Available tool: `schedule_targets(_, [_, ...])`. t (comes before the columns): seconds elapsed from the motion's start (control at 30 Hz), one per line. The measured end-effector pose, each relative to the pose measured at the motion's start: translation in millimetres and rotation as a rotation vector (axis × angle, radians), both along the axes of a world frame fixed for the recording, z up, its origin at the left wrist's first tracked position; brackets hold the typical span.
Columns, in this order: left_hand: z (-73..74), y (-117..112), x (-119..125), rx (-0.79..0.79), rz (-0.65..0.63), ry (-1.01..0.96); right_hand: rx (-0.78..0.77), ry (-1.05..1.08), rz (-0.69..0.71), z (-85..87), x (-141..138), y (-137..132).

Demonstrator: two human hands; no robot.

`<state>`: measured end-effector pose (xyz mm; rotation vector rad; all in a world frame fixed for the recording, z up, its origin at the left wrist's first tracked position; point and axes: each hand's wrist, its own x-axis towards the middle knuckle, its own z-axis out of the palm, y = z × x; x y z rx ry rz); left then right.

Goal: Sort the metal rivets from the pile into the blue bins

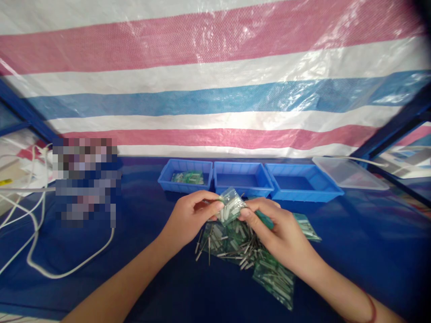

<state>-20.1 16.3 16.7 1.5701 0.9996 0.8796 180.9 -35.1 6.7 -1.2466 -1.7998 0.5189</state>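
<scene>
Both hands hold one small clear plastic bag (231, 205) with green print, filled with small metal pins, just above the table. My left hand (190, 220) pinches its left edge with thumb and fingers. My right hand (274, 229) pinches its right edge. Below the hands lies a pile of loose metal pins (232, 251) mixed with several more filled green-printed bags (274, 276).
Three blue plastic bins stand in a row behind the hands: the left bin (185, 176) holds a few green bags, the middle bin (242, 178) and right bin (303, 181) look bare. A clear lid (350, 172) lies at right. White cables (33, 233) curl at left. A striped tarp hangs behind.
</scene>
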Motion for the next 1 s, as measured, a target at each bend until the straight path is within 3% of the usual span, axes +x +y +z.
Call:
schedule_targets(0.23, [3.0, 1.4, -0.5, -0.025, -0.094, 0.035, 0.000, 0.030, -0.061, 4.3, 4.0, -1.8])
schedule_targets(0.53, [6.4, -2.9, 1.6, -0.034, -0.081, -0.061, 0.017, 0.176, -0.066, 4.4, 4.5, -5.1])
schedule_targets(0.8, [-2.0, -3.0, 1.7, 0.071, -0.042, -0.052, 0.138, 0.084, 0.012, 4.0, 2.2, -6.8])
schedule_targets(0.9, [-1.6, -1.9, 1.5, 0.183, -0.027, 0.029, 0.190, 0.037, -0.015, 0.6, -0.5, -6.4])
schedule_targets(1.0, [1.5, 8.5, -7.1, 0.344, 0.133, 0.135, 0.224, -0.014, -0.045, -1.6, -2.0, -6.2])
